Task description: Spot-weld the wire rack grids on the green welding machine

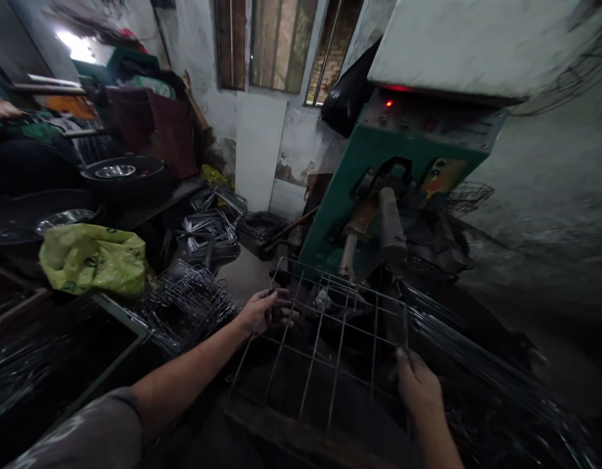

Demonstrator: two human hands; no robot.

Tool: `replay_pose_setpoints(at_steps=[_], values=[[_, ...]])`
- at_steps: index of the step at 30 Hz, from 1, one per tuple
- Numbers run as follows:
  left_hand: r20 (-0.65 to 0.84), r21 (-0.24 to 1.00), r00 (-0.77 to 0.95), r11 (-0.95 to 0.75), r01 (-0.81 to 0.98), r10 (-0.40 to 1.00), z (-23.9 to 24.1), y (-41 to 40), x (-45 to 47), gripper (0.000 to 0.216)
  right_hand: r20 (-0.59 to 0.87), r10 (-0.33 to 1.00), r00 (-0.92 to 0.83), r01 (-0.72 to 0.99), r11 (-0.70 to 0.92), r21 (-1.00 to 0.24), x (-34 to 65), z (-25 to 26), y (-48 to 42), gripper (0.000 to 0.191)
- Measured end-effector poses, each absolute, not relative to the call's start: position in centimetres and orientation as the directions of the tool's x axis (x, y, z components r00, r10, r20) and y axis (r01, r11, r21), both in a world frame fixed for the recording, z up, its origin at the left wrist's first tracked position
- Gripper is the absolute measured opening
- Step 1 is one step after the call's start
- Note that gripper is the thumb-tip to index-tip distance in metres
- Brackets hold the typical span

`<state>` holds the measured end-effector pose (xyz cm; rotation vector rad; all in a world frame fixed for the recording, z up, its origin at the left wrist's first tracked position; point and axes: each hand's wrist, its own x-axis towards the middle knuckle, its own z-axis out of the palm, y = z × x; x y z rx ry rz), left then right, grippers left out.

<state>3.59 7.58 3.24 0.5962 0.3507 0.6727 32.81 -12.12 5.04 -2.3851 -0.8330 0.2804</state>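
A rectangular wire rack [336,352] with a welded grid lies tilted in front of me, its far edge close to the green machine. My left hand [268,311] is at its left side, thumb above and fingers reaching around and under the wires. On the right side rim, my right hand [419,384] is closed, with the thumb on top and the other fingers mostly hidden. Just beyond the rack, the green machine [325,189] has two thick metal arms [391,225] sticking out and a lit red lamp.
Piles of bent wire frames [188,299] lie at left, beside a yellow-green plastic bag [93,260]. Long metal rods [477,345] lie at right. A window [281,45] is in the back wall. Another person's hand [2,111] shows at the far left.
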Motion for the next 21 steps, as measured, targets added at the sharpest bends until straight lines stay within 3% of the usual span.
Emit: replay_pose_setpoints(at_steps=[7,13,21], values=[[-0.130,0.586,0.727,0.643,-0.493,0.675,2.6,7.9,3.1,0.035,0.074,0.659,0.749,0.531,-0.529,-0.662,32.5,4.9,-11.3,0.055],[-0.142,0.589,0.731,0.650,-0.480,0.668,2.6,8.8,3.9,0.033,0.034,0.671,0.740,0.536,-0.558,-0.634,32.3,5.9,-10.1,0.046],[-0.100,0.584,0.726,0.631,-0.511,0.681,2.8,9.3,4.5,0.034,0.086,0.682,0.726,0.582,-0.544,-0.605,33.5,5.7,-9.5,0.043]])
